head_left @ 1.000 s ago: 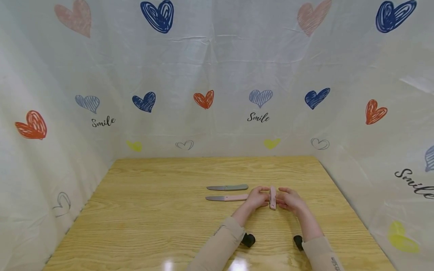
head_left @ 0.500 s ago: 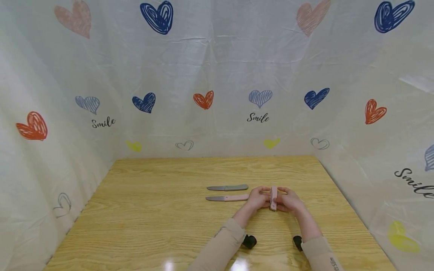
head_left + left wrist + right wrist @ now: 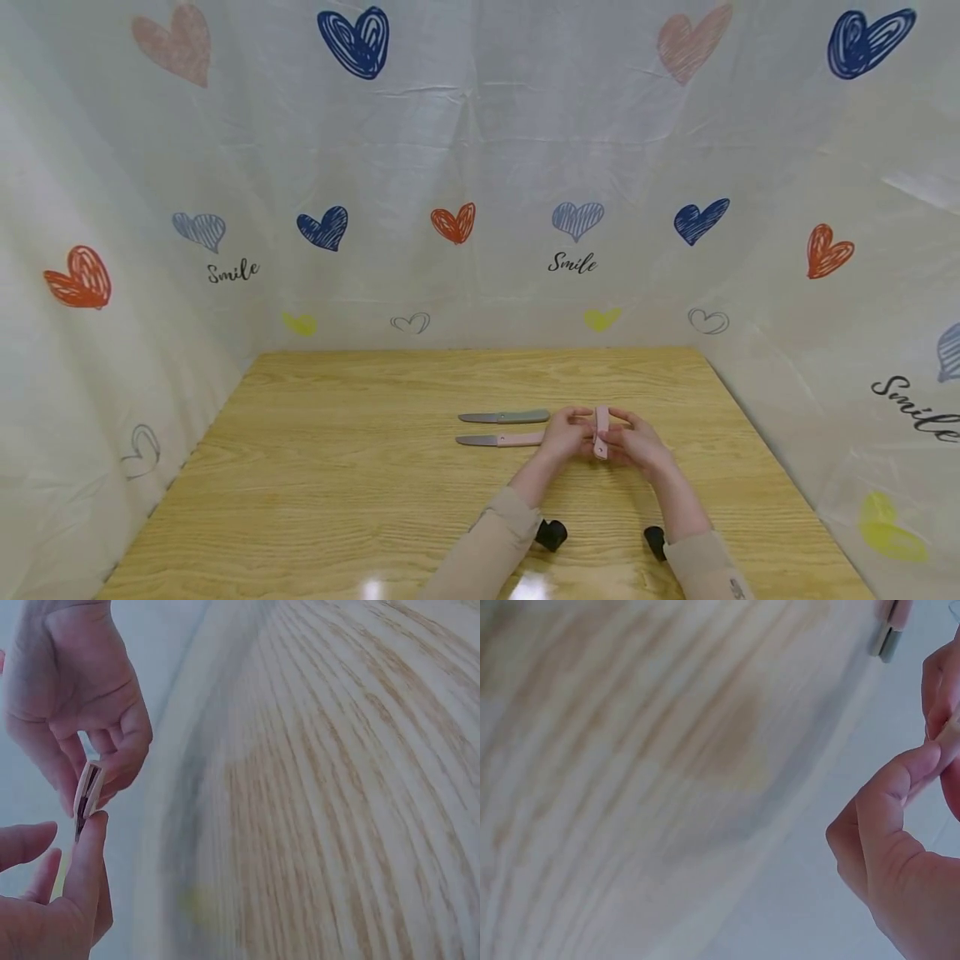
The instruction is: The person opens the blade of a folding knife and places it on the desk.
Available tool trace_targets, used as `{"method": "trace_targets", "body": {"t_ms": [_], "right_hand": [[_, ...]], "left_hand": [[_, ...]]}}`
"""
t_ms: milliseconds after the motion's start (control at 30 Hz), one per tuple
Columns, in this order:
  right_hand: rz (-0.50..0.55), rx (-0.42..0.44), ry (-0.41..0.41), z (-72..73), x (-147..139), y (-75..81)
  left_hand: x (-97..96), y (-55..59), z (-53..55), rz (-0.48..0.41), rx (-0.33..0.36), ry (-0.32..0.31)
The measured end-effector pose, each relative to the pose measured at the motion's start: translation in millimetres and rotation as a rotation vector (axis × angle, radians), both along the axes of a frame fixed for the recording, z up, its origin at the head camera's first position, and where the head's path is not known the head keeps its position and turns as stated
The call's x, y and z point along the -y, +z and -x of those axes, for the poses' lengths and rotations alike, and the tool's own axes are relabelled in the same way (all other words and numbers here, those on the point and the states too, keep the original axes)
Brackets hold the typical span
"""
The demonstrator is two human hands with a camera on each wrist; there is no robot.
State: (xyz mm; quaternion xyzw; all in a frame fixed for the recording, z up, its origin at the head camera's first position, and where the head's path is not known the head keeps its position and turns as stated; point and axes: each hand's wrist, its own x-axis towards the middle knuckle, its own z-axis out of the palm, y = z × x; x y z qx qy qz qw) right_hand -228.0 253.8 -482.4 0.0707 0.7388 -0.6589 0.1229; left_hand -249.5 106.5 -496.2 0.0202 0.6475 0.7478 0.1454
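Right of the green-handled knife [image 3: 517,417], my right hand [image 3: 637,442] pinches a pink folding knife [image 3: 602,418]; my left hand [image 3: 564,433] touches it, whether gripping I cannot tell. A pink-handled knife [image 3: 513,439] lies just nearer me than the green-handled knife.

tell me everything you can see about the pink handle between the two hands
The pink handle is slim and smooth, perhaps plastic, with a small round dot near its near end. The left wrist view shows a dark slot along its edge. Pointing roughly away from the person, it sits between the left hand and right hand, touched by fingers of both. Whether any blade is out, I can't tell.
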Motion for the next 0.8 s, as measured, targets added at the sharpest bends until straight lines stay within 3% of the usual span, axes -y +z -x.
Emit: {"method": "trace_targets", "body": {"t_ms": [333, 567, 800], "right_hand": [[0.024, -0.058, -0.043, -5.0, 28, 24.8], [0.087, -0.09, 0.019, -10.2, 54, 38.4], [0.155, -0.108, 0.118, -12.8, 80, 42.0]], "left_hand": [[27.1, 26.7, -7.4, 0.004, -0.053, 0.03], [62.3, 40.1, -8.1, -0.017, -0.051, 0.036], [97.9, 48.9, -17.4, -0.002, -0.096, 0.006]]}}
